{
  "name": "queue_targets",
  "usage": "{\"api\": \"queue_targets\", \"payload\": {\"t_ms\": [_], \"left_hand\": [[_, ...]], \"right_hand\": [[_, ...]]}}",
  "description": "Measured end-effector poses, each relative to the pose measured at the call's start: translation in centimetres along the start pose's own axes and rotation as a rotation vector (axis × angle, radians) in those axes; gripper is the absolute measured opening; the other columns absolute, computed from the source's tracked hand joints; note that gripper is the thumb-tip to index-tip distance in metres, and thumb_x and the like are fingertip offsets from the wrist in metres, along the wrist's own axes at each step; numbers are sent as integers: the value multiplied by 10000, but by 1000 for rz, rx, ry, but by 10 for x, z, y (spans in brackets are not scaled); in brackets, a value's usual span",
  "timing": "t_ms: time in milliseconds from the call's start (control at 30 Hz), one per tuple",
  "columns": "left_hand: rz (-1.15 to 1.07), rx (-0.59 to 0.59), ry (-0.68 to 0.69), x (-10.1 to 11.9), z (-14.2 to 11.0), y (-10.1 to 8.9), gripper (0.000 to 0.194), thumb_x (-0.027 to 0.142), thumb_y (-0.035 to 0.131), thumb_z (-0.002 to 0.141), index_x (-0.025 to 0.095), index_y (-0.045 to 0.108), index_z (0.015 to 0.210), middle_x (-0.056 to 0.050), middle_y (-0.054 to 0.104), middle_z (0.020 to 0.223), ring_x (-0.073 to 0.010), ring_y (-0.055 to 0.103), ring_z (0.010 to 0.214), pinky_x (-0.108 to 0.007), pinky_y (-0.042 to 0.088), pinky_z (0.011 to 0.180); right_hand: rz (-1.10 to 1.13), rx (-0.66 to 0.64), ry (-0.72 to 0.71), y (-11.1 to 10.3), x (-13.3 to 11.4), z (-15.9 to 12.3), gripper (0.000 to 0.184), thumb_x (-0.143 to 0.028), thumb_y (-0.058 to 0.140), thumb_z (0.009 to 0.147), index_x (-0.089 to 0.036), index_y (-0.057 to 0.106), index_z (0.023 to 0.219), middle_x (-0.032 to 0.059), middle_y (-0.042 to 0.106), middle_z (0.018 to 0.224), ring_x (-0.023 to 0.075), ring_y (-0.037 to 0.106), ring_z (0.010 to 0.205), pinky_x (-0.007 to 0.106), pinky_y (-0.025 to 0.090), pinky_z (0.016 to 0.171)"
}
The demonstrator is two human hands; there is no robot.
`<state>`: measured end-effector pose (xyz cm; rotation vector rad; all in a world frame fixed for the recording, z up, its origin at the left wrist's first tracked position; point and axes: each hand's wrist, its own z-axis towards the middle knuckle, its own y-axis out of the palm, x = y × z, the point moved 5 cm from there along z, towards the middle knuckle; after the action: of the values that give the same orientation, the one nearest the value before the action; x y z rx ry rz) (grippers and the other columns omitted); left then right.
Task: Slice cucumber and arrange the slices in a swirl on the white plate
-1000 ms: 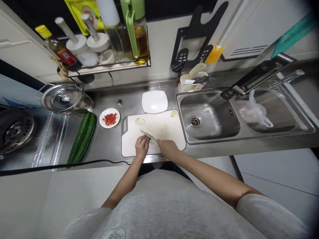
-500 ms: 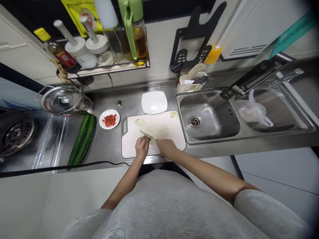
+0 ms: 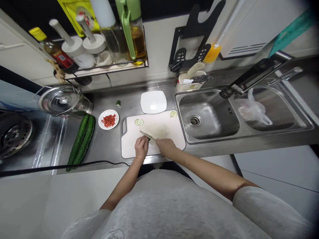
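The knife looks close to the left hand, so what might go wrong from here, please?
The knife is right by the left hand, so a slip might cut it.
The slices on the far right corner of the cutting board lie near the sink and could fall in if bumped.

A single head-worn camera looks steeply forward and down from above the surface (image 3: 107, 142), wide enough to take in both hands (image 3: 141, 148) near the middle and the wall (image 3: 159, 46) behind.
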<state>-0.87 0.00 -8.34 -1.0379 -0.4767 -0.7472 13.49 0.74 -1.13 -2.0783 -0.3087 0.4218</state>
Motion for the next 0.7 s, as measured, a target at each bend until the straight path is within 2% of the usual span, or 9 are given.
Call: {"api": "queue_targets", "payload": {"t_ms": [700], "left_hand": [[16,-14,-21,-2,0,1,186,226,504,899,179,668,975,-90,681,964,-166,625,972,-338,524,866]], "right_hand": [[30,-36,-20,2,7,8,282,-89,360,897,-131,587,1059,141,698,907,233,671,929,302,492,747]]}}
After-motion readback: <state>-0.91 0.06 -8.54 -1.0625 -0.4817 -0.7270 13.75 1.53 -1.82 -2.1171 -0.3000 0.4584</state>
